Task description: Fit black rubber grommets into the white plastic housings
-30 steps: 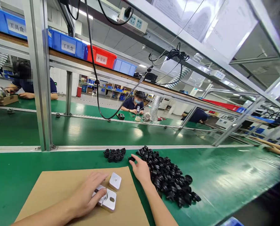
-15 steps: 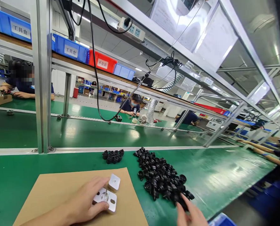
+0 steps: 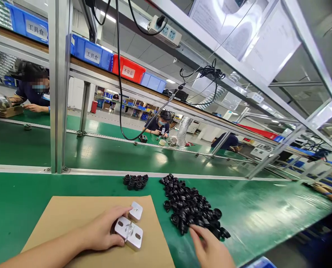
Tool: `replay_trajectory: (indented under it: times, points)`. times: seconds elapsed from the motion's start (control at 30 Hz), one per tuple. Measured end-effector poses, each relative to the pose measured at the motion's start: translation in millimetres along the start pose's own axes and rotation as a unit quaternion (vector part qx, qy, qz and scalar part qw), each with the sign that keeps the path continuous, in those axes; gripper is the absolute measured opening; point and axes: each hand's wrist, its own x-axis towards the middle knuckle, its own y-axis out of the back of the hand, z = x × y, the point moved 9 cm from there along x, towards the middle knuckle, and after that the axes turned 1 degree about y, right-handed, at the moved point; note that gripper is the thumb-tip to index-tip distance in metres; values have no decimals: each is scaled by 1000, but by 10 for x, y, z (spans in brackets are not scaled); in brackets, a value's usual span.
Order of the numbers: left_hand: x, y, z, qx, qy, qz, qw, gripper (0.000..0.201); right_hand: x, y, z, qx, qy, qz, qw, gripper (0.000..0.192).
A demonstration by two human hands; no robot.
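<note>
— Two hands in view. Your left hand (image 3: 103, 233) grips the white block (image 3: 129, 232) on the cardboard sheet (image 3: 71, 219); a smaller white block (image 3: 135, 211) sits just beside it.

— And the right?

— Your right hand (image 3: 210, 248) rests open, fingers spread, touching the near edge of the pile of black caps (image 3: 192, 209) on the green counter (image 3: 252, 212). A small cluster of caps (image 3: 135, 182) lies apart, behind the cardboard.

Single head-worn view, looking forward and slightly down along a green bench (image 3: 29, 208), hands close at the bottom edge, shelving overhead, other workstations distant beyond.
</note>
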Motion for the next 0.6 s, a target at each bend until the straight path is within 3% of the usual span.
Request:
replay_trajectory:
  times: [0.1, 0.2, 0.27, 0.4, 0.6]
  points:
    - [2, 23, -26, 15, 7, 25, 1000, 92, 452, -460, -908, 34, 98, -79, 991, 38]
    - [8, 50, -107, 28, 22, 59, 998, 90, 877, -857, -1402, 53, 143, -113, 982, 32]
    - [11, 67, -166, 33, 31, 77, 996, 89, 1102, -1074, -1487, 67, 151, -117, 979, 30]
    - [39, 79, -167, 28, 36, 76, 996, 92, 1305, -1398, -1400, 106, 150, -117, 976, 32]
    - [105, 130, 39, -32, 22, 51, 998, 85, 1344, -1533, -1163, 177, 116, -125, 969, 28]
